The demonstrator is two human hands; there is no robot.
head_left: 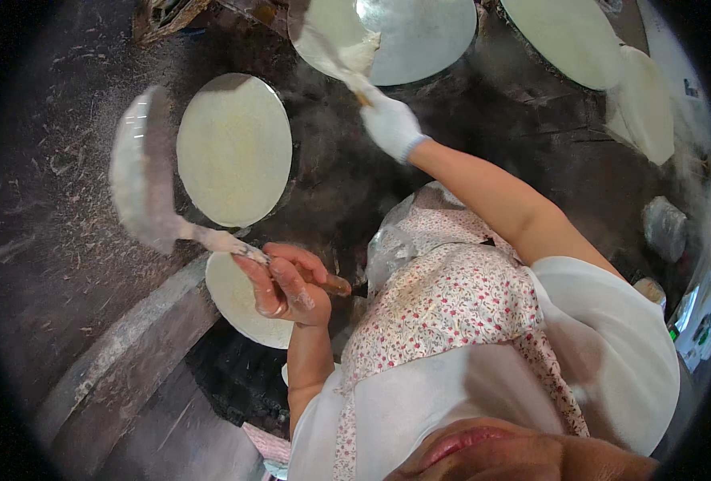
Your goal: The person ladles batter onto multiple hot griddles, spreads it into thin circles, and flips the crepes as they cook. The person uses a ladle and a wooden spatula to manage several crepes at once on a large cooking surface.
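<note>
My bare left hand [295, 284] grips the wooden handle of a large ladle [143, 172]. Its wide, pale bowl is blurred, and batter coats the neck. Between the ladle and the middle of the scene lies a round flatbread [235, 148] of pale batter. My right hand [391, 127], in a white glove, is closed on a batter-coated spreader [341, 60]. That tool reaches over a round griddle plate [419, 40], where pale batter [323, 24] covers the left part and the right part shows bare, shiny metal.
Another pale round [247, 305] lies partly behind my left hand. At the far right are a batter-covered round [567, 40] and a thin sheet of flatbread [644, 104] beside it. Dried batter splatters the dark surface [67, 160]. A clear plastic container [664, 228] stands at the right.
</note>
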